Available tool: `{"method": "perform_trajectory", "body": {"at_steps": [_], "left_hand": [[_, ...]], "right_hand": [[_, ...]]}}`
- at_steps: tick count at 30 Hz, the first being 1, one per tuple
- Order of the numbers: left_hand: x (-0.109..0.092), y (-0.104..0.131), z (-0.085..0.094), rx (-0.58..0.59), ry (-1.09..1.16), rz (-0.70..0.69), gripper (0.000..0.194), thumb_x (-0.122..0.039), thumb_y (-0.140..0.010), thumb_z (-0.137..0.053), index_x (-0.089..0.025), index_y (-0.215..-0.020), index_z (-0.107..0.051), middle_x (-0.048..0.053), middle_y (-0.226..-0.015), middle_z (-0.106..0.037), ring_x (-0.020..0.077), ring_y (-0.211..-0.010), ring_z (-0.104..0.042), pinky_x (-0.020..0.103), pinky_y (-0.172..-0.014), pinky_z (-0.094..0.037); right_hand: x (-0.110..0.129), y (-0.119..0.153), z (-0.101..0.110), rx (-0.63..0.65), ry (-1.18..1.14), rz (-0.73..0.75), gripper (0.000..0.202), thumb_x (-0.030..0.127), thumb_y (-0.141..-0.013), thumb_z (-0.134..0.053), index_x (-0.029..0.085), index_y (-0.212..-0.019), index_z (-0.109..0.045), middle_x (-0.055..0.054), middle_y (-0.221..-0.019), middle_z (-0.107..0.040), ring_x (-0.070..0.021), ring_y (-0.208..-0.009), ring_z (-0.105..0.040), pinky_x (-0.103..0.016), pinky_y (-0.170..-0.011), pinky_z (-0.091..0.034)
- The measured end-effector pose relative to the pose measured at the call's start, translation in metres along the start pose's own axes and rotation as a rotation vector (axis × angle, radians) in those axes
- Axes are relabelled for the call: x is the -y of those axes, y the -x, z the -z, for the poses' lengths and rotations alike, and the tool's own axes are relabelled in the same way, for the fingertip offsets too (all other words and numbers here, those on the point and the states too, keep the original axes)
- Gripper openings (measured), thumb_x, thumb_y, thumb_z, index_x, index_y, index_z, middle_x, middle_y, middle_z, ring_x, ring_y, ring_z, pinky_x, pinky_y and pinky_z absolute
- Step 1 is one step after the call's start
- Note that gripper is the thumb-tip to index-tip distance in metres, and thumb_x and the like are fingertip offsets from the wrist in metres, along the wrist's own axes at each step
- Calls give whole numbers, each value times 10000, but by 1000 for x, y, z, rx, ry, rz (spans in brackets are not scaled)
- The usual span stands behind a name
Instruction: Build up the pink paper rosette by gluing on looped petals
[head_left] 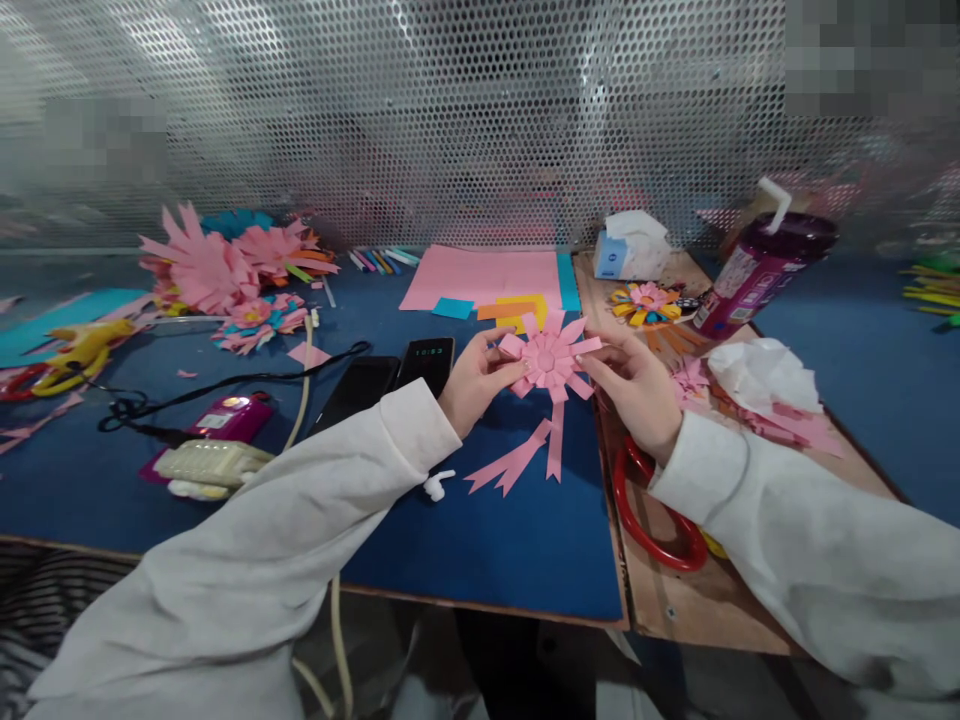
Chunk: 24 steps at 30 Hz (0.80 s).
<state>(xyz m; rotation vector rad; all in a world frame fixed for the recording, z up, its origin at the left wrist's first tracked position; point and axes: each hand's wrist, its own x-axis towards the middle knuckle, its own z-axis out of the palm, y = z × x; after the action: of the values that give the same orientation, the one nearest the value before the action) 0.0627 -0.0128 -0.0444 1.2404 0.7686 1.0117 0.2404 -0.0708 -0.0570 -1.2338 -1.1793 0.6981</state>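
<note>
A pink paper flower (pixel 548 360) with a round centre and spread petals is between my two hands, above the blue table. My left hand (pixel 485 372) pinches a petal at its left side. On the opposite side, the thumb and fingers of my right hand (pixel 634 385) hold a right-hand petal. Below the flower lie pink paper strips (pixel 517 462), cut into points at one end; one strip reaches up to the flower's lower edge, and whether it is joined to it I cannot tell. Red scissor handles (pixel 667 545) rest under my right wrist, their blades hidden.
Pink paper sheets (pixel 480 275) lie behind my hands, with small orange pieces (pixel 501 311). Several paper flowers (pixel 217 265) are piled at the back left. Two phones (pixel 360 385), a power strip (pixel 214 462) and an earbud (pixel 437 486) sit leftward; a purple cup (pixel 761 270) and tissue box (pixel 632 250) stand right.
</note>
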Motion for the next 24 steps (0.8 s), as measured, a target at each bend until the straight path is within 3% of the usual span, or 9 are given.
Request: {"method": "perform_trajectory", "body": {"at_steps": [6,8,10,11,13,15,17,20,24], "left_hand": [[-9,-5,11,-101,-118,180,473,-250,-720,-635,-125,-1147,-475,52,-814,-601,135,-656,-585,255,-570,-466],[-13,-8,18,-161,-265,40,453,-248,-711,-633,-139,-1125,-487,103,-963,-615,180,-807,-610,286,-635,-490],[-19,-7,23,-163,-491,-268,399,-216,-700,-631,-163,-1083,-529,125,-1109,-596,219,-993,-579,347,-778,-496],[-22,-4,25,-94,-624,-425,344,-199,-704,-623,-178,-1042,-565,118,-1115,-606,226,-1032,-565,375,-840,-481],[-29,4,25,226,-860,-623,209,-185,-733,-592,-205,-937,-633,97,-1005,-665,229,-990,-593,404,-890,-468],[-32,17,22,642,-987,-686,163,-184,-770,-556,-213,-886,-667,91,-924,-700,227,-907,-639,398,-855,-499],[-29,31,16,871,-1054,-751,197,-198,-800,-541,-171,-947,-671,137,-1037,-685,255,-967,-642,401,-868,-510],[-18,50,9,928,-1125,-818,382,-293,-818,-583,-45,-1108,-610,240,-1217,-576,326,-1116,-574,436,-967,-463],[-2,63,5,841,-1205,-771,677,-487,-808,-570,47,-1220,-513,302,-1259,-512,391,-1175,-510,498,-973,-444]], "right_hand": [[2,-2,-3,6,-23,-162,411,368,-686,-684,170,-1019,-545,0,-720,-648,-142,-661,-606,-301,-608,-462],[2,-3,-2,38,23,-205,412,379,-685,-679,164,-1011,-550,4,-686,-636,-145,-629,-594,-296,-567,-445],[2,-5,-1,66,45,-218,404,390,-682,-678,165,-996,-556,6,-661,-632,-153,-622,-596,-294,-545,-438],[2,-5,-1,72,42,-219,401,395,-679,-680,169,-989,-560,5,-661,-636,-157,-625,-601,-295,-546,-442],[1,-6,0,65,16,-228,400,400,-669,-689,180,-980,-566,0,-677,-649,-157,-630,-610,-300,-563,-457],[-1,-8,0,27,-36,-252,391,397,-654,-704,191,-961,-574,-1,-692,-659,-152,-633,-614,-304,-592,-474],[-2,-9,0,-15,-101,-275,375,382,-636,-724,198,-932,-587,2,-694,-661,-149,-655,-620,-304,-629,-486],[-3,-10,0,-59,-186,-293,342,355,-623,-741,204,-901,-611,7,-721,-669,-139,-688,-619,-290,-660,-484],[-2,-8,2,-56,-235,-325,334,319,-627,-749,205,-913,-620,17,-738,-674,-114,-701,-611,-255,-675,-468]]}}
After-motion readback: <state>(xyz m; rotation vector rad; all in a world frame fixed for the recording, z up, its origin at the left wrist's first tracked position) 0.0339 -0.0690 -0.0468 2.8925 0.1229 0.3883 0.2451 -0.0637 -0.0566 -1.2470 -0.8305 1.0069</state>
